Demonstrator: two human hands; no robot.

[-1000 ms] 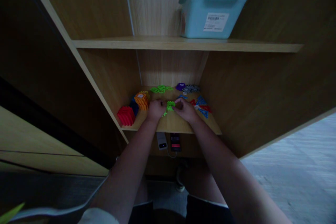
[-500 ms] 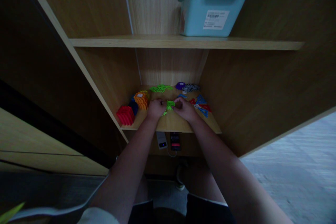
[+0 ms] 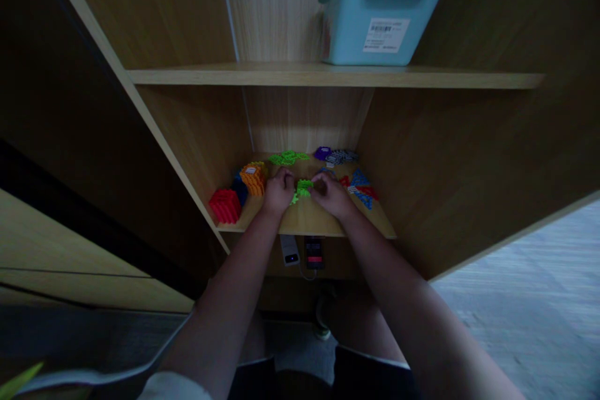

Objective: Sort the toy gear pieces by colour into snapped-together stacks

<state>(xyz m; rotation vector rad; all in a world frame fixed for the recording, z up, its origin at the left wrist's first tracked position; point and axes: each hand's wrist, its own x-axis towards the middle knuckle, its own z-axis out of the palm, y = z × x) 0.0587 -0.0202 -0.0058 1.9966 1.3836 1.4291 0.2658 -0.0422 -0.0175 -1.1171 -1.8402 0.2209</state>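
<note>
A small stack of bright green notched plastic tiles [image 3: 304,187] stands near the front middle of the lower shelf. My right hand [image 3: 330,195] grips it from the right, thumb and fingertips at its edge. Just left of the stack, my left hand [image 3: 280,191] is bent with its fingers a little apart and holds nothing that I can see. A loose green piece [image 3: 294,199] lies by its thumb side, partly hidden. Orange tiles [image 3: 253,180] stand in a stack beyond the left hand. Blue triangular pieces [image 3: 360,178] lie to the right of my right hand.
Red tiles [image 3: 225,206] stand stacked at the left front edge. Along the back lie green pieces [image 3: 287,158], a purple piece [image 3: 322,153] and black-and-white pieces [image 3: 341,157]. A light-blue bin [image 3: 351,31] sits on the upper shelf [image 3: 210,75]. A phone [image 3: 314,253] lies below.
My left hand has drawn slightly away from the green stack, and its fingers have lifted. The right hand stays at the stack.
</note>
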